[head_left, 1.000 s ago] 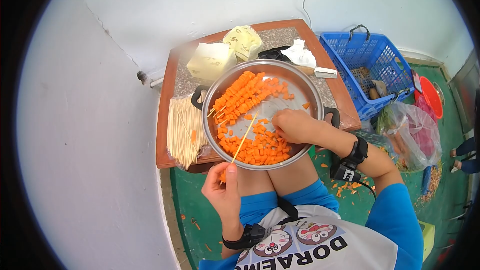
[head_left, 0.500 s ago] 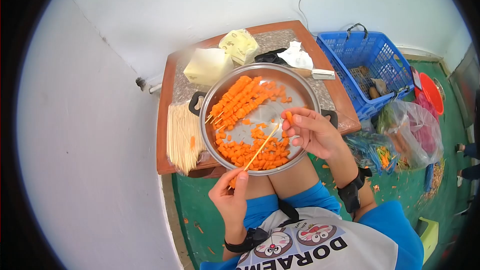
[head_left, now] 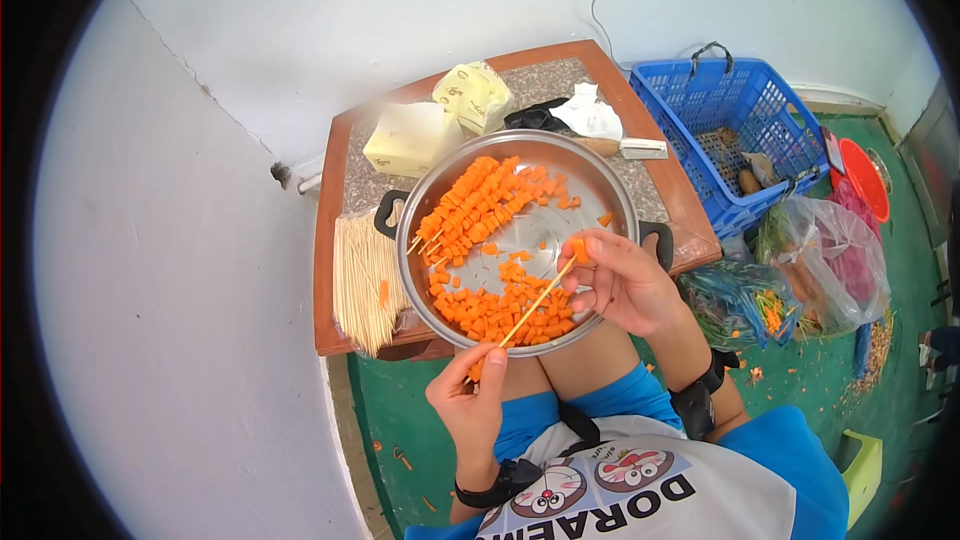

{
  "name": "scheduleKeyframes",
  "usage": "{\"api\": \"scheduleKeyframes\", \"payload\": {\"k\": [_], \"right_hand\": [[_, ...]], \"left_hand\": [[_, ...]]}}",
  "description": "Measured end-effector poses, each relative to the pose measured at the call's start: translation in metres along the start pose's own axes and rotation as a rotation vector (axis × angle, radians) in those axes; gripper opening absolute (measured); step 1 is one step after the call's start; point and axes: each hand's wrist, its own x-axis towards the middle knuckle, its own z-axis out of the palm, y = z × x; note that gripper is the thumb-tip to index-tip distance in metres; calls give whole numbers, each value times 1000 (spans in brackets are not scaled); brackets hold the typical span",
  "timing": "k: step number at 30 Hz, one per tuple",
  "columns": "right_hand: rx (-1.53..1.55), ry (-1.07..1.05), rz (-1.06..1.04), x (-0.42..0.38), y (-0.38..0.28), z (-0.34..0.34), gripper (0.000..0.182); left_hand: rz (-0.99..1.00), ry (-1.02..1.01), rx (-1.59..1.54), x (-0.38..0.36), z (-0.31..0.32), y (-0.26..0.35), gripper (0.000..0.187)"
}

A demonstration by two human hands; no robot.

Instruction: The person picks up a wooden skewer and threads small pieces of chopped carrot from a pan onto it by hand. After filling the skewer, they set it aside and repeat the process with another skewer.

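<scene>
Pinched in my left hand [head_left: 470, 402] is a wooden skewer [head_left: 535, 306], with some orange carrot at its lower end. My right hand [head_left: 628, 283] pinches a carrot piece [head_left: 580, 250] at the skewer's upper tip, over the pan. The wide steel pan [head_left: 626, 202] holds finished carrot skewers [head_left: 470, 202] side by side at its upper left and many loose carrot pieces [head_left: 500, 312] toward its near side. A stack of bare skewers [head_left: 363, 275] lies left of the pan.
On the wooden table [head_left: 329, 240] behind the pan are two tissue packs [head_left: 410, 138], a black cloth, white paper and a peeler-like tool [head_left: 642, 149]. To the right, a blue basket [head_left: 700, 90], a red basin [head_left: 862, 180] and plastic bags [head_left: 835, 260] stand on the green floor.
My right hand has brought the carrot piece onto the skewer's tip, where it was slightly apart before. My left hand has shifted slightly right.
</scene>
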Motion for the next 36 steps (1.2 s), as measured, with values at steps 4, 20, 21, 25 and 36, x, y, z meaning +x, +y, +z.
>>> {"api": "scheduleKeyframes", "payload": {"k": [4,20,21,25,36], "right_hand": [[25,-26,7,-1,-1,-3,22],[-82,-16,-97,-8,-3,0,23],[-126,2,-120,-8,-3,1,22],[-306,51,-192,-12,-9,5,20],[-673,-199,-394,-26,-15,19,16]], "left_hand": [[0,-8,38,-1,1,2,11],[10,-17,30,-4,1,4,11],[10,-18,29,-4,1,5,11],[94,-29,136,-4,-2,8,10],[-306,-365,-361,8,-17,-7,14]]}}
